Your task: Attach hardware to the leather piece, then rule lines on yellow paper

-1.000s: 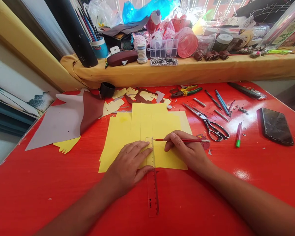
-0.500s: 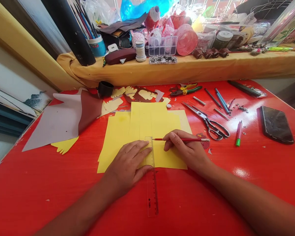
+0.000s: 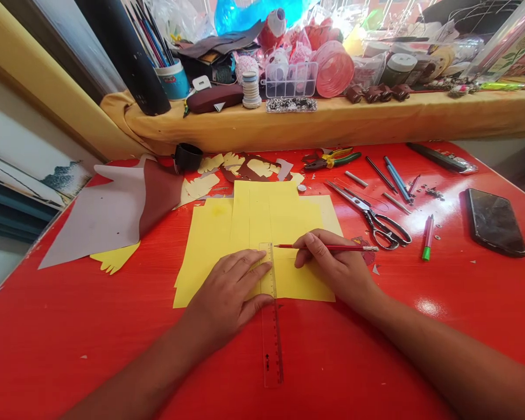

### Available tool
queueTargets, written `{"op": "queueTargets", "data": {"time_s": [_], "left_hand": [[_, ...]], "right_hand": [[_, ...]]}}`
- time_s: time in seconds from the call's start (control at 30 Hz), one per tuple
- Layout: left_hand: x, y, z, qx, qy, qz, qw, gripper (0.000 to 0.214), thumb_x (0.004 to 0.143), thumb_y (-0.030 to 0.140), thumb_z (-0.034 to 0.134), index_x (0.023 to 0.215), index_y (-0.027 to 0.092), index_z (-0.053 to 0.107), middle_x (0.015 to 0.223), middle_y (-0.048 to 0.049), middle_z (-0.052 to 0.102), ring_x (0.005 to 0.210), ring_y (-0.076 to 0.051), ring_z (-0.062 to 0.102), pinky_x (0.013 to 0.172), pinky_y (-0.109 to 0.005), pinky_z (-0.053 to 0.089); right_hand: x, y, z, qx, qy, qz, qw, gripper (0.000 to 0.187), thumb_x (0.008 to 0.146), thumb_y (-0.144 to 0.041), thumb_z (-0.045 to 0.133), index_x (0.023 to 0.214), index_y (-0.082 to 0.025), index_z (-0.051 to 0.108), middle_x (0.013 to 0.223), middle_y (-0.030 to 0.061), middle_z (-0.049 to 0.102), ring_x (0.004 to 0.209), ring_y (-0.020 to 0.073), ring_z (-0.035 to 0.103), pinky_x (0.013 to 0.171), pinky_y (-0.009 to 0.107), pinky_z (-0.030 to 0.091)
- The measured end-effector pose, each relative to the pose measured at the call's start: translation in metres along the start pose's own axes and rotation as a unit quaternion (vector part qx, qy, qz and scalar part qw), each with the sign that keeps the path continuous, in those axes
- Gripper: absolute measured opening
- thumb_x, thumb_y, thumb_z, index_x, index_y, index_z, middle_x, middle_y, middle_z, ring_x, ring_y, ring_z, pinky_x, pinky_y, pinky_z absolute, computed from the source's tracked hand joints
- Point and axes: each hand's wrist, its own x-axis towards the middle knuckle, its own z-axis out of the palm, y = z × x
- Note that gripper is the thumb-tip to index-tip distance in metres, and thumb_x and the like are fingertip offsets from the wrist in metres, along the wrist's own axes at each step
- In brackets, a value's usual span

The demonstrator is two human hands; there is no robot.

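Observation:
My left hand (image 3: 234, 286) lies with its fingers spread flat across a clear ruler (image 3: 270, 344), pressing it down. The ruler runs lengthwise over yellow paper sheets (image 3: 212, 233), and its near half extends past them onto the table. Thin straight lines are drawn on the top sheet above the ruler. Closed around a red pencil (image 3: 350, 248), my right hand (image 3: 332, 259) rests over the right part of the yellow paper. The pencil lies nearly level, its tip pointing left beside the ruler's far end. Whether the tip touches the paper I cannot tell.
On the red table (image 3: 350, 356), to the right, lie scissors (image 3: 370, 216), pliers (image 3: 332, 158), a pink-and-green marker (image 3: 427, 238) and a phone (image 3: 495, 221). A grey sheet (image 3: 100, 213) is at left. Paper cutouts (image 3: 231, 163) and a black cup (image 3: 188, 157) sit behind the yellow sheets.
The pencil tip has shifted slightly right, away from the ruler's edge, as my right hand moved a little to the right. My left hand still presses the ruler in the same place.

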Motion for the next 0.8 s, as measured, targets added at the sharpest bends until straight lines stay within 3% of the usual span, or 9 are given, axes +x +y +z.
{"op": "queueTargets", "data": {"time_s": [0.8], "left_hand": [[0.0009, -0.0012, -0.0011, 0.003, -0.001, 0.009, 1.0, 0.044, 0.111, 0.046, 0.051, 0.145, 0.019, 0.058, 0.15, -0.0128, 0.062, 0.139, -0.03, 0.056, 0.113, -0.052, 0.051]], "right_hand": [[0.0009, 0.0034, 0.0011, -0.02, -0.007, -0.011, 1.0, 0.036, 0.108, -0.048, 0.054, 0.089, -0.023, 0.072, 0.08, 0.0021, 0.076, 0.079, 0.0188, 0.068, 0.077, 0.033, 0.053]]}}
